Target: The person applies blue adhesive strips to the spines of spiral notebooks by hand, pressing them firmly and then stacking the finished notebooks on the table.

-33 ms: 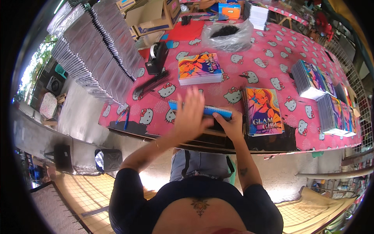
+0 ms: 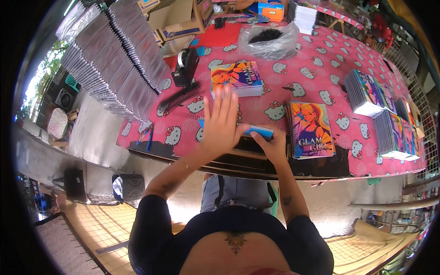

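Note:
A thin blue notebook (image 2: 261, 131) is tilted up at the table's near edge, its blue side partly hidden by my hands. My right hand (image 2: 274, 145) grips its right end, the thumb on top. My left hand (image 2: 221, 123) is raised over its left part, fingers stretched up and palm flat; whether it touches the notebook I cannot tell. Just right of my right hand lies a spiral notebook (image 2: 312, 128) with a colourful illustrated cover. Beyond my left fingertips sits a small stack of similar notebooks (image 2: 237, 79).
Tall stacks of spiral-bound books (image 2: 107, 59) rise at the left. A black tape dispenser (image 2: 185, 68) and black binding coils (image 2: 178, 98) stand near them. Pens (image 2: 150, 137) lie at the near left edge. Notebook stacks (image 2: 366, 94) fill the right; a plastic bag (image 2: 268, 41) lies farther back.
My left hand has shifted slightly up and away from the notebook, its fingers now straighter. My right hand keeps its grip in nearly the same place.

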Demonstrator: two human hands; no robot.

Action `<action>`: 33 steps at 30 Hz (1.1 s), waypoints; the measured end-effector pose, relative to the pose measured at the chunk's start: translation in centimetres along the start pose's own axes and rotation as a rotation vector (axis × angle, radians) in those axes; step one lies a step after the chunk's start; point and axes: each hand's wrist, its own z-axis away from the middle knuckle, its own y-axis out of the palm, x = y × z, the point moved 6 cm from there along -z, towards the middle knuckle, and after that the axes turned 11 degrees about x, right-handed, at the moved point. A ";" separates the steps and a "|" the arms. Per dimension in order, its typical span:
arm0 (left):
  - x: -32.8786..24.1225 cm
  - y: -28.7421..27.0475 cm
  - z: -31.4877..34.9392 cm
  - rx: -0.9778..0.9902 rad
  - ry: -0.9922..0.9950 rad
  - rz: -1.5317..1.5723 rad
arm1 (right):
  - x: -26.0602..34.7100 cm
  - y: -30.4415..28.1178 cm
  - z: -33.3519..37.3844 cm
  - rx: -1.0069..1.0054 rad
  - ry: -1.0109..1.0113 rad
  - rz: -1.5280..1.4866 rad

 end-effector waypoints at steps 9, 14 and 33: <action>-0.3 -1.0 -2.2 -0.109 0.010 -0.128 | -0.3 -0.7 0.1 0.160 0.017 -0.024; -4.3 1.6 2.1 0.146 0.213 0.034 | 0.2 -1.1 0.5 0.280 0.066 0.107; -4.9 1.0 1.5 0.043 0.285 0.226 | 0.9 -1.1 -0.4 0.317 0.146 0.286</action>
